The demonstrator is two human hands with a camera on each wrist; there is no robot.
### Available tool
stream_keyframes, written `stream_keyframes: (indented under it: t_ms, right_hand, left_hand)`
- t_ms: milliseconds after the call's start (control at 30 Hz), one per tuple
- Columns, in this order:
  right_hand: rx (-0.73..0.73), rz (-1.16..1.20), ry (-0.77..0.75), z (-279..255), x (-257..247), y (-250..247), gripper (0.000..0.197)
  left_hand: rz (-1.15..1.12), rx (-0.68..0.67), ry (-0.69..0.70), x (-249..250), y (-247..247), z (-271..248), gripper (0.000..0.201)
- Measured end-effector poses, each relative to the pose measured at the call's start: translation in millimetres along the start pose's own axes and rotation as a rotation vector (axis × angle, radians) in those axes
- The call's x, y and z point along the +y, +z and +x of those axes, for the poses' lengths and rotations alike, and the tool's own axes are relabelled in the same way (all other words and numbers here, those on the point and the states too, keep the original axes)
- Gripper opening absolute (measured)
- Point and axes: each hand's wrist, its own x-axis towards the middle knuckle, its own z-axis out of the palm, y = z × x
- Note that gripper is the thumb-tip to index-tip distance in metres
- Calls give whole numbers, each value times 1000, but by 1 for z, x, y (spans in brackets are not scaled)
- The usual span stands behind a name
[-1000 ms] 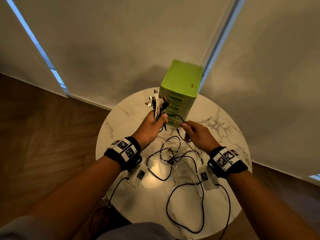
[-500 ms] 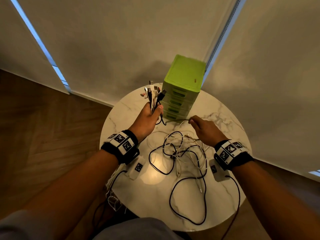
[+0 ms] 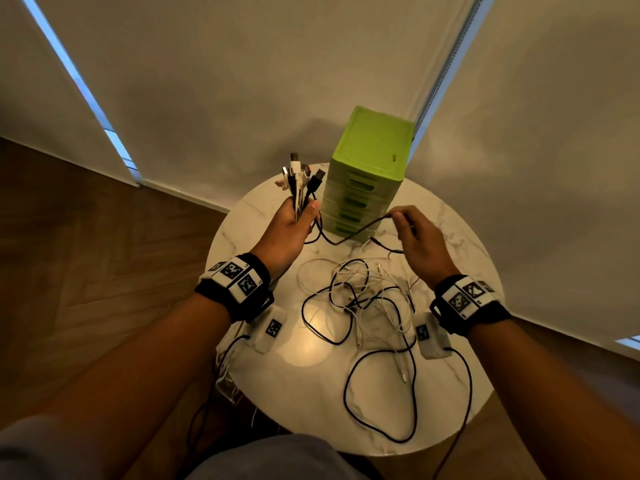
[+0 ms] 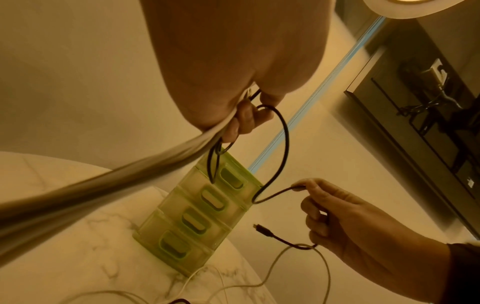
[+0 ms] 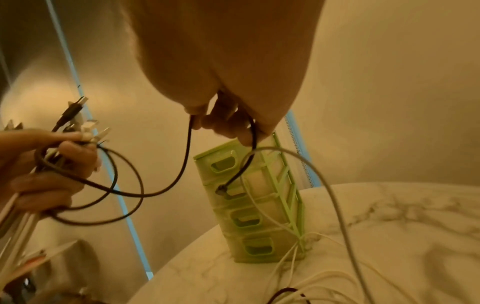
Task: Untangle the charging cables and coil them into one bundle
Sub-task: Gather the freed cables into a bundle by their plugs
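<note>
- Left hand (image 3: 294, 226) is fisted round the gathered cable ends (image 3: 300, 174), plugs fanned upward, raised over the table's (image 3: 460, 258) far-left part; bundled leads trail down off the near-left edge.
- Black cable (image 3: 353, 233) sags between the hands in front of the green drawer unit (image 3: 367, 174).
- Right hand (image 3: 417, 244) pinches that cable by thumb and forefinger, small plug dangling.
- Tangle (image 3: 367, 299) lies mid-table, loops crossing.
- Judgement: cables light, limp, snag-prone; grip near plugs.
- Versus 0.5 s ago: right hand now lifted off the tangle, black cable drawn up.
</note>
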Motion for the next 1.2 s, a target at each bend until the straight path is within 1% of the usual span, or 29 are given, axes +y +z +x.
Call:
stream_keyframes:
  t_ms: [33, 67, 100, 133, 233, 267, 300, 333, 367, 433, 500, 567, 633, 667, 700, 767, 800, 900, 933, 967, 1000, 1100, 1133, 1200]
  right_hand:
    - [-2, 22, 11, 2, -3, 0, 21]
    - [-49, 11, 37, 4, -4, 0, 20]
    - [-137, -51, 75, 5, -4, 1, 18]
    - [-260, -163, 116, 5, -3, 2, 18]
    - [-697, -557, 202, 0, 4, 7, 24]
    - [-790, -627, 239, -2, 7, 8, 28]
    - [-841, -647, 290, -5, 10, 8, 33]
    - [-852, -633, 342, -8, 12, 8, 39]
    - [-834, -609, 382, -11, 14, 7, 46]
    - [-750, -582, 416, -15, 21, 3, 57]
    - [-629, -498, 428, -18, 29, -2, 60]
    - [-453, -312, 377, -20, 34, -5, 51]
    - [-285, -114, 301, -18, 26, -5, 39]
    - [-236, -22, 274, -17, 19, -5, 35]
    - [-218, 35, 247, -15, 11, -3, 32]
    - [-251, -7, 180, -12, 0, -2, 29]
    - [-297, -101, 156, -12, -3, -2, 29]
    - [-520, -566, 187, -13, -4, 4, 32]
    - [-588, -632, 201, -15, -2, 8, 31]
    - [-635, -629, 199, -16, 1, 13, 29]
    - [-662, -577, 189, -16, 3, 19, 26]
    - [-714, -254, 147, -14, 4, 43, 29]
    - [-730, -169, 107, -13, 1, 55, 23]
    - [-729, -111, -15, -6, -13, 87, 8]
  left_hand:
    - [-6, 10, 1, 1, -4, 0, 25]
    - [-12, 20, 5, 2, -8, -1, 24]
    - [-24, 28, 10, 4, -11, -2, 22]
    - [-36, 40, 15, 5, -15, -2, 21]
    - [-56, 84, 32, 9, -28, -2, 18]
    - [-52, 100, 39, 11, -33, -2, 17]
    - [-41, 118, 48, 11, -38, -1, 16]
    - [-31, 135, 56, 12, -43, -1, 14]
    - [-24, 151, 58, 13, -47, 0, 13]
    - [-13, 178, 56, 13, -52, 0, 12]
    - [-17, 171, 55, 10, -48, -2, 14]
    - [-11, 131, 48, 7, -34, -5, 17]
    - [18, 74, 27, 4, -14, -9, 13]
    - [40, 44, 18, 2, -2, -11, 15]
    - [63, 17, 15, 1, 8, -14, 19]
    - [91, -30, 2, 0, 26, -18, 27]
    - [103, -46, -3, 0, 33, -19, 29]
    - [127, -64, -9, 2, 39, -22, 27]
    - [120, -58, -8, 6, 36, -23, 26]
    - [105, -44, -5, 9, 32, -25, 25]
    - [91, -22, 0, 13, 25, -26, 25]
    - [45, 58, 12, 22, -5, -31, 18]
    - [29, 93, 11, 24, -17, -33, 14]
    - [24, 174, 17, 25, -46, -37, 12]
